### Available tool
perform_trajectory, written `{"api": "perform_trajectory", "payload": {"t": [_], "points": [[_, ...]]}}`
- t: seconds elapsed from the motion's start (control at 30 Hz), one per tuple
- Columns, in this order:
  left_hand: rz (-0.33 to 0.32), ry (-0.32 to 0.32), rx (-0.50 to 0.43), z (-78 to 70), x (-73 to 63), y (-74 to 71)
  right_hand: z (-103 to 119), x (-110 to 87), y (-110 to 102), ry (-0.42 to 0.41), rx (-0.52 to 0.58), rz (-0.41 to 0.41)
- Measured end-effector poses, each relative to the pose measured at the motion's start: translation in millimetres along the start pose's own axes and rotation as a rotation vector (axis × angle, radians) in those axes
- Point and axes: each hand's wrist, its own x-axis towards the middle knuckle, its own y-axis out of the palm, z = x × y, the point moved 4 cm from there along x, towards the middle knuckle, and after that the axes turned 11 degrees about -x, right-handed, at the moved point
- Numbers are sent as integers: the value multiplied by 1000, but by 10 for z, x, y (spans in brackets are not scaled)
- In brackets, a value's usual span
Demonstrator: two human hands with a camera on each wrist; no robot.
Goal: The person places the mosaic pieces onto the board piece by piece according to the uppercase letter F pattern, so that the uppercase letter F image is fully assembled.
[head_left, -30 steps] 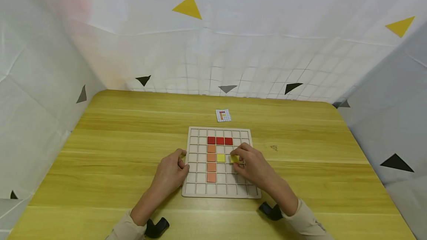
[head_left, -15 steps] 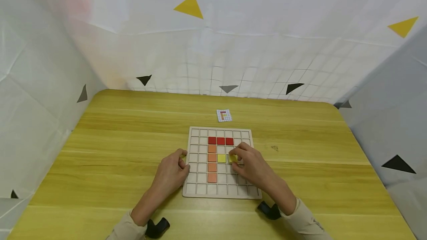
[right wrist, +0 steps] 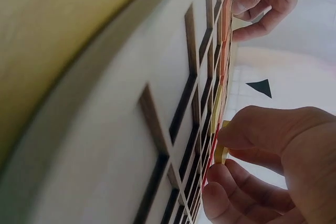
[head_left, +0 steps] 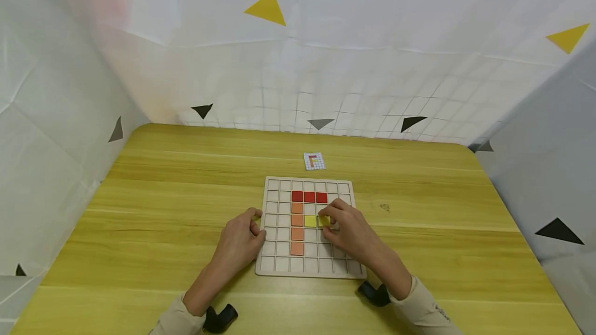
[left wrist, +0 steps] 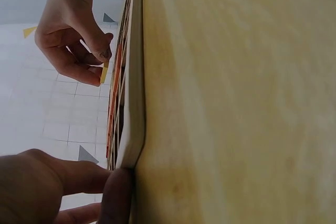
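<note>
A square wooden grid board (head_left: 283,264) lies on the table. My left hand (head_left: 238,240) holds its left edge, with the thumb (left wrist: 116,195) against the side. My right hand (head_left: 352,230) pinches a yellow square tile (head_left: 323,221) between thumb and fingers, close over the cell right of a placed yellow tile (head_left: 310,221). In the right wrist view the pinched tile is tilted on the board's surface side, partly hidden by the thumb. A row of red tiles (head_left: 309,197) sits near the top, and a column of orange tiles (head_left: 297,234) runs down from its left end.
Behind the board lies a small card (head_left: 314,161) printed with a coloured grid pattern. Black curved pieces (head_left: 221,318) are by both wrists. White sheeting (head_left: 372,66) with yellow, grey and black triangles encloses the wooden table (head_left: 186,180) at the back and sides.
My right hand has moved slightly left with the yellow tile, bringing it nearer the placed yellow tile. The left hand keeps its place at the board's edge.
</note>
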Motion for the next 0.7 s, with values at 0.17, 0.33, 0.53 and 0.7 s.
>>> {"api": "perform_trajectory", "payload": {"t": [0.17,0.33,0.53,0.7], "points": [[1,-6,0,-4,4,-2,-12,6,10,9,4,-4],[1,-13,4,3,5,2,-18,3,21,12,15,-1],[2,-9,3,2,4,10,-18,5,32,17,8,7],[3,-16,2,0,3,5,-30,-2,49,25,5,17]]}}
